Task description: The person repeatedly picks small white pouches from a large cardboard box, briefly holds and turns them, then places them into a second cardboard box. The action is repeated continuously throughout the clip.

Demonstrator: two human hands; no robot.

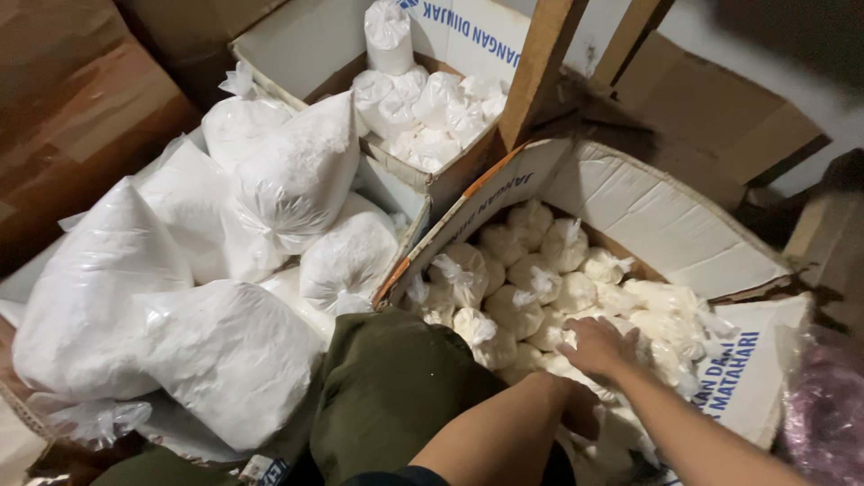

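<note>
My right hand lies with fingers spread on top of several small tied plastic bags of white powder. The bags fill an open cardboard box in front of me. My left forearm reaches into the near corner of the same box. My left hand is turned down among the bags and mostly hidden, so its grip is unclear. My knee in olive-green trousers presses against the box's near edge.
Large tied bags of white powder are heaped at the left. A second open box of small bags stands behind. A wooden post rises between the boxes. A purple plastic bag sits at the far right.
</note>
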